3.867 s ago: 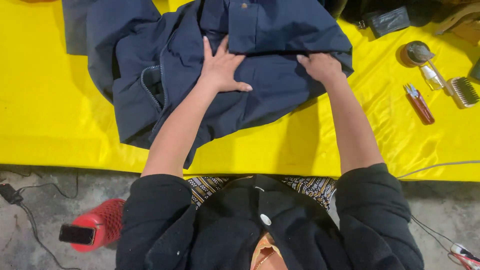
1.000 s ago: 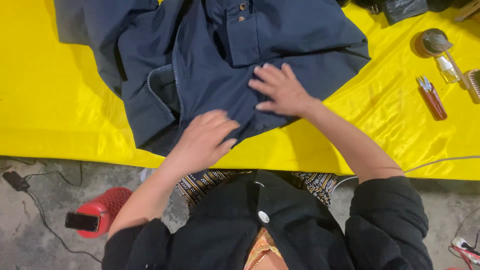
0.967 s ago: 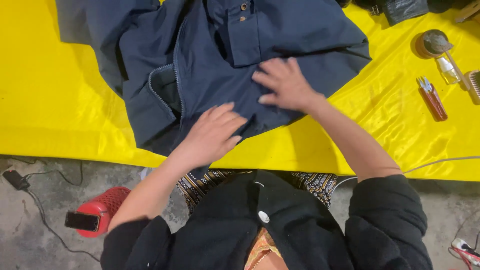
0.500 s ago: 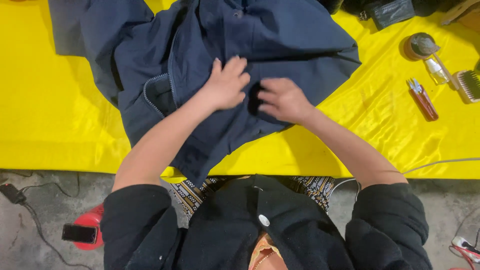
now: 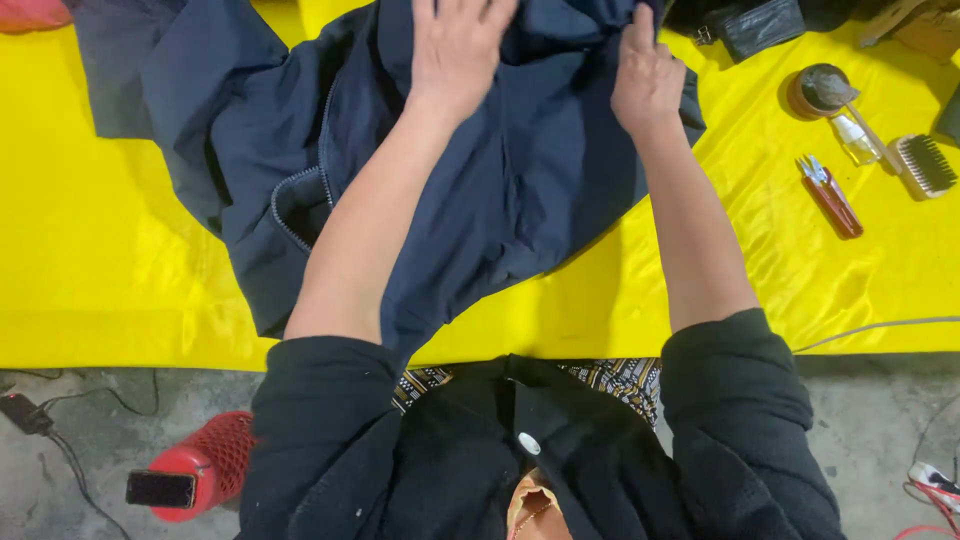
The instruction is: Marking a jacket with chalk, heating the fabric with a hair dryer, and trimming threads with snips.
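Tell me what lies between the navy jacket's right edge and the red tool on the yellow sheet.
In the head view, only bare yellow sheet lies between the navy jacket and the red tool; nothing else sits there.

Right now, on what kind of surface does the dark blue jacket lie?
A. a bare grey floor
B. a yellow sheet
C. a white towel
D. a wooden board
B: the dark blue jacket is spread over a yellow sheet, which shows bright on both sides of it, while both hands, left hand and right hand, press on the cloth.
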